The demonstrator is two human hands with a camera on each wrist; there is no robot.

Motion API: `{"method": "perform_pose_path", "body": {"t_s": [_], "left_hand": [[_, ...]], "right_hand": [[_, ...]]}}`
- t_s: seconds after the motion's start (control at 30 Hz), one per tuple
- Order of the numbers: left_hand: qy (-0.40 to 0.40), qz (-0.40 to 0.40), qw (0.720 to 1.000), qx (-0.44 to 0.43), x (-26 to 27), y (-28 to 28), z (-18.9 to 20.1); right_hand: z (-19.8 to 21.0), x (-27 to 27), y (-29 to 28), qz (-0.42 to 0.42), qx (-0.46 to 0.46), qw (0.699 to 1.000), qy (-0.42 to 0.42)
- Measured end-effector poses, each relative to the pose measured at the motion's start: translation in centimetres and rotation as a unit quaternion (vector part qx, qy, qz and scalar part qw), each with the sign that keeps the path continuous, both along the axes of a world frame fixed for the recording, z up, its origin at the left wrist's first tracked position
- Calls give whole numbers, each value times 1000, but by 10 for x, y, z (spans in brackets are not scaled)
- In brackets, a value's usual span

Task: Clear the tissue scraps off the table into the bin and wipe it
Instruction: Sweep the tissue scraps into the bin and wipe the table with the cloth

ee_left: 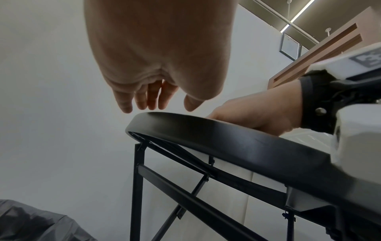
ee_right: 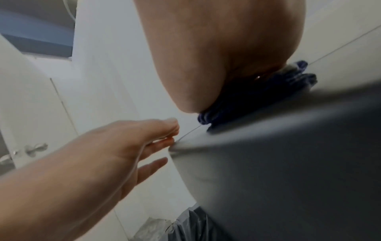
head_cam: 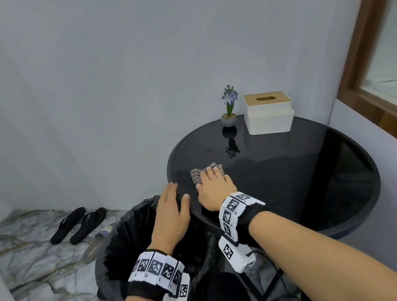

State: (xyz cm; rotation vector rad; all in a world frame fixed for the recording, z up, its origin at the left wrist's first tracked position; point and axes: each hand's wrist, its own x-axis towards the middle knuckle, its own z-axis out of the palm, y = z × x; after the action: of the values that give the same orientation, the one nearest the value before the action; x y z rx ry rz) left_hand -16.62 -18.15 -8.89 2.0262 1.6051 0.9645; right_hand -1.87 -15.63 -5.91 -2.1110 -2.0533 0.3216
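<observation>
My right hand [head_cam: 215, 188] lies flat on a grey knobbly cloth [head_cam: 196, 176] near the left rim of the round black glass table [head_cam: 282, 178], fingers straight and pressing it down. In the right wrist view the cloth [ee_right: 226, 107] shows dark under the palm. My left hand [head_cam: 174, 210] hovers open at the table's left edge, fingers straight, above the black-lined bin [head_cam: 128, 235]. In the left wrist view its fingertips [ee_left: 142, 104] hang just over the rim [ee_left: 206, 128]. White tissue scraps [ee_right: 152, 228] lie in the bin.
A small potted blue flower [head_cam: 229, 106] and a white tissue box with a wooden lid [head_cam: 269, 112] stand at the table's back. Black sandals [head_cam: 77, 224] and a grey slipper [head_cam: 96, 243] lie on the marble floor left of the bin. Walls close in behind and right.
</observation>
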Motion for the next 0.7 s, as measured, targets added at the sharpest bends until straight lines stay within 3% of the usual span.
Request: {"method": "perform_pose_path", "body": {"t_s": [0.47, 0.7], "left_hand": [[-4, -11, 999, -34, 7, -1, -17], [-11, -10, 999, -37, 10, -5, -15]], "right_hand": [[0, 92, -49, -72, -12, 997, -9], [-13, 71, -74, -64, 58, 996, -27]]}}
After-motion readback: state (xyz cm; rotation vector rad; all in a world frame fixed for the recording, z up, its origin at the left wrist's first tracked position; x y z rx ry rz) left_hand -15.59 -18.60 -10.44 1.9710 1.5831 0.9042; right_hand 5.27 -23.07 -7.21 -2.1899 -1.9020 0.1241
